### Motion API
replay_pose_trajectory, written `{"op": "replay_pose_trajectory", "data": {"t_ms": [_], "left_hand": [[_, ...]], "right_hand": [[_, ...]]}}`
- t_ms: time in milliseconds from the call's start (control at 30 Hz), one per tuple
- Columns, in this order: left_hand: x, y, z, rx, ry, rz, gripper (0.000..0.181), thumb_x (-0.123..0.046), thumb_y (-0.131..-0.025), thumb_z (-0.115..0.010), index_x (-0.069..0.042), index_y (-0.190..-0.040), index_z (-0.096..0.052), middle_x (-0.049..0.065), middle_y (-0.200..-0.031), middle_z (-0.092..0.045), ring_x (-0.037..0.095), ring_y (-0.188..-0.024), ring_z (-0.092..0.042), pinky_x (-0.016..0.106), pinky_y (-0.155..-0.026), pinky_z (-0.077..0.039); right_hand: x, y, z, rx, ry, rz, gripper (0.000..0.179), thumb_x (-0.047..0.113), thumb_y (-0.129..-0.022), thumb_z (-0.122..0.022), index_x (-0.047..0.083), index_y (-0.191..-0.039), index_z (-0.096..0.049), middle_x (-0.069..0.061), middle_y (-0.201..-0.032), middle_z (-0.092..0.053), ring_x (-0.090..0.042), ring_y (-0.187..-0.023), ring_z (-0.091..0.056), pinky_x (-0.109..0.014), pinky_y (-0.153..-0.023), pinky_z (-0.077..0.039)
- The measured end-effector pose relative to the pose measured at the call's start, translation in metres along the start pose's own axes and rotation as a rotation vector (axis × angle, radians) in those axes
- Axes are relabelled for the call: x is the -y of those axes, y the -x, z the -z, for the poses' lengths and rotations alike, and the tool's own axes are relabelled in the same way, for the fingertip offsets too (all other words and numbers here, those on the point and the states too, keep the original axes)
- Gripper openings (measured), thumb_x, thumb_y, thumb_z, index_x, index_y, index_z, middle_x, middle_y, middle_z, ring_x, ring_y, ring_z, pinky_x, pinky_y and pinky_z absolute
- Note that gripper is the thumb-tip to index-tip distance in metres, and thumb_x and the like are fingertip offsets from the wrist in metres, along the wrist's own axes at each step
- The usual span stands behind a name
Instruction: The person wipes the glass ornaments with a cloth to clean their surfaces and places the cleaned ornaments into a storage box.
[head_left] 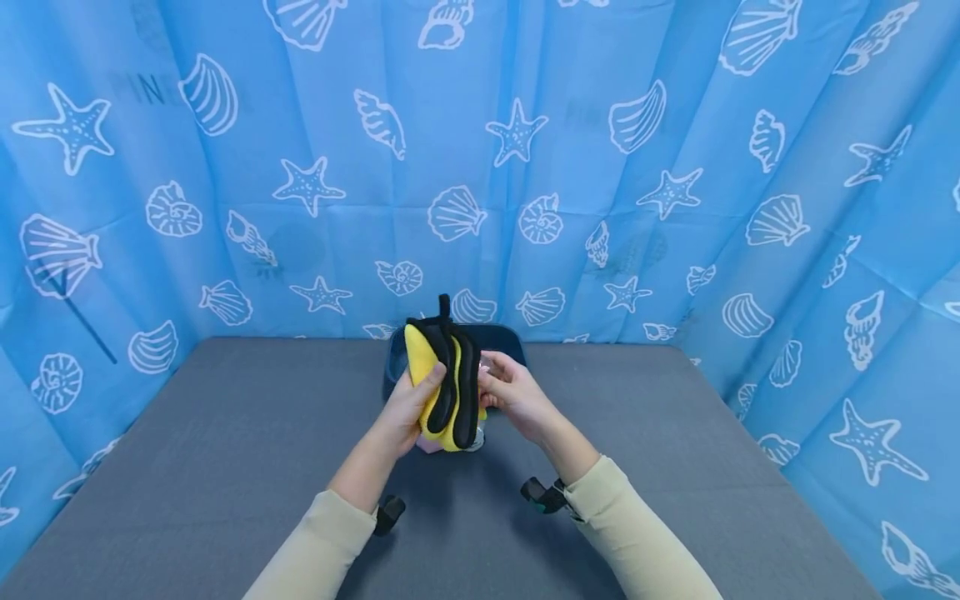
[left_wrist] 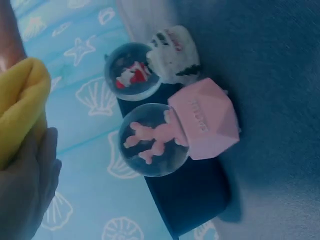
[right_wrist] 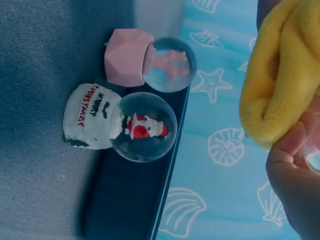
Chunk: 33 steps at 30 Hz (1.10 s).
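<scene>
A folded yellow cloth with black edging and a black loop (head_left: pixel 467 387) is held in my left hand (head_left: pixel 408 408), thumb over its front. My right hand (head_left: pixel 517 396) is at the cloth's right side, its thumb and fingers pinching a small clear, pinkish object (right_wrist: pixel 313 150) beside the cloth; I cannot tell its kind. Beneath the hands stand two snow globes, partly hidden by the cloth in the head view. One has a faceted pink base (left_wrist: pixel 207 120) and a pink balloon-dog figure. The other has a white "Merry Christmas" base (right_wrist: pixel 90 117) and a Santa figure.
Behind the snow globes is a dark blue bin (head_left: pixel 502 337), its front mostly hidden by the cloth and hands. A grey cloth-covered table (head_left: pixel 285 467) spreads around them. A blue curtain with shells and starfish (head_left: pixel 480 167) hangs at the back and sides.
</scene>
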<state>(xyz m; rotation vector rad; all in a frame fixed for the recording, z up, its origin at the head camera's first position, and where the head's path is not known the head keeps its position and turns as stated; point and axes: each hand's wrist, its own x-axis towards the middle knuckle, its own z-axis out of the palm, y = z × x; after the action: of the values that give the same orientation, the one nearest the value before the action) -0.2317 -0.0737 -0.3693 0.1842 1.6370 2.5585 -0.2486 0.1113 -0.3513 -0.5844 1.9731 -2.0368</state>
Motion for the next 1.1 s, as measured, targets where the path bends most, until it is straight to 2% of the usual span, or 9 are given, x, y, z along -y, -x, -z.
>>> {"op": "replay_pose_trajectory", "data": {"t_ms": [100, 167, 267, 333, 567, 733, 867, 967, 1100], "left_hand": [[0.005, -0.001, -0.002, -0.014, -0.113, -0.009, 0.047, -0.024, -0.097, -0.061, -0.005, -0.131, -0.036, 0.007, -0.104, -0.054, 0.017, -0.093, -0.059, 0.029, -0.085, -0.050], [0.008, -0.002, -0.002, -0.060, -0.163, -0.015, 0.045, -0.020, -0.097, -0.062, -0.004, -0.131, -0.037, 0.008, -0.104, -0.054, 0.018, -0.093, -0.058, 0.029, -0.086, -0.048], [0.011, -0.001, -0.002, -0.129, -0.202, -0.032, 0.042, -0.021, -0.096, -0.063, -0.002, -0.128, -0.041, 0.008, -0.103, -0.055, 0.018, -0.093, -0.057, 0.030, -0.085, -0.047], [0.012, 0.000, -0.002, -0.152, -0.208, -0.040, 0.039, -0.022, -0.097, -0.062, 0.000, -0.124, -0.045, 0.007, -0.101, -0.056, 0.017, -0.092, -0.057, 0.029, -0.084, -0.047], [0.014, 0.002, 0.001, -0.141, -0.157, -0.049, 0.032, -0.025, -0.100, -0.056, 0.002, -0.114, -0.049, 0.005, -0.094, -0.058, 0.013, -0.085, -0.060, 0.026, -0.077, -0.051], [0.013, 0.001, 0.004, -0.123, -0.137, -0.043, 0.034, -0.030, -0.101, -0.054, 0.001, -0.114, -0.049, 0.003, -0.093, -0.060, 0.011, -0.084, -0.062, 0.024, -0.076, -0.052], [0.008, 0.000, 0.008, -0.155, -0.069, -0.013, 0.041, -0.038, -0.100, -0.051, -0.001, -0.118, -0.047, 0.000, -0.094, -0.062, 0.010, -0.084, -0.064, 0.023, -0.076, -0.052], [0.003, 0.000, 0.012, -0.164, -0.008, 0.008, 0.049, -0.047, -0.097, -0.049, -0.005, -0.122, -0.045, -0.002, -0.096, -0.061, 0.009, -0.085, -0.064, 0.023, -0.077, -0.052], [-0.003, 0.002, 0.012, -0.097, 0.017, 0.014, 0.053, -0.052, -0.093, -0.049, -0.008, -0.122, -0.045, -0.001, -0.097, -0.060, 0.009, -0.087, -0.064, 0.023, -0.078, -0.053]], "right_hand": [[-0.003, 0.001, 0.000, 0.042, -0.011, 0.030, 0.078, 0.047, -0.087, -0.065, -0.010, -0.136, -0.041, 0.001, -0.093, -0.060, -0.010, -0.073, -0.054, -0.022, -0.066, -0.048], [-0.005, 0.001, -0.001, 0.064, -0.010, 0.037, 0.084, 0.051, -0.083, -0.067, -0.010, -0.134, -0.042, 0.001, -0.091, -0.060, -0.010, -0.073, -0.054, -0.021, -0.065, -0.047], [-0.007, 0.001, -0.002, 0.076, -0.020, 0.033, 0.086, 0.052, -0.081, -0.069, -0.011, -0.134, -0.043, 0.001, -0.088, -0.060, -0.010, -0.073, -0.054, -0.022, -0.066, -0.048], [-0.007, 0.002, -0.002, 0.074, -0.021, 0.025, 0.086, 0.051, -0.082, -0.070, -0.011, -0.135, -0.043, 0.001, -0.087, -0.060, -0.010, -0.073, -0.055, -0.022, -0.067, -0.048], [-0.009, 0.004, -0.001, 0.076, -0.002, 0.003, 0.057, 0.029, -0.099, -0.059, -0.011, -0.136, -0.042, 0.003, -0.087, -0.062, -0.010, -0.076, -0.056, -0.023, -0.069, -0.048], [-0.008, 0.005, 0.001, 0.073, -0.006, -0.024, 0.050, 0.022, -0.101, -0.053, -0.009, -0.138, -0.040, 0.001, -0.091, -0.062, -0.011, -0.079, -0.057, -0.024, -0.072, -0.049], [-0.005, 0.005, 0.005, 0.057, 0.013, -0.038, 0.048, 0.015, -0.099, -0.052, -0.007, -0.140, -0.039, -0.003, -0.102, -0.058, -0.015, -0.083, -0.057, -0.026, -0.074, -0.049], [-0.003, 0.004, 0.008, 0.041, 0.091, -0.019, 0.049, 0.008, -0.098, -0.053, -0.006, -0.142, -0.037, -0.010, -0.110, -0.054, -0.018, -0.089, -0.057, -0.028, -0.076, -0.050], [0.000, 0.004, 0.010, 0.013, 0.260, 0.021, 0.051, 0.006, -0.096, -0.058, -0.006, -0.141, -0.039, -0.020, -0.125, -0.050, -0.022, -0.096, -0.055, -0.029, -0.080, -0.051]]}}
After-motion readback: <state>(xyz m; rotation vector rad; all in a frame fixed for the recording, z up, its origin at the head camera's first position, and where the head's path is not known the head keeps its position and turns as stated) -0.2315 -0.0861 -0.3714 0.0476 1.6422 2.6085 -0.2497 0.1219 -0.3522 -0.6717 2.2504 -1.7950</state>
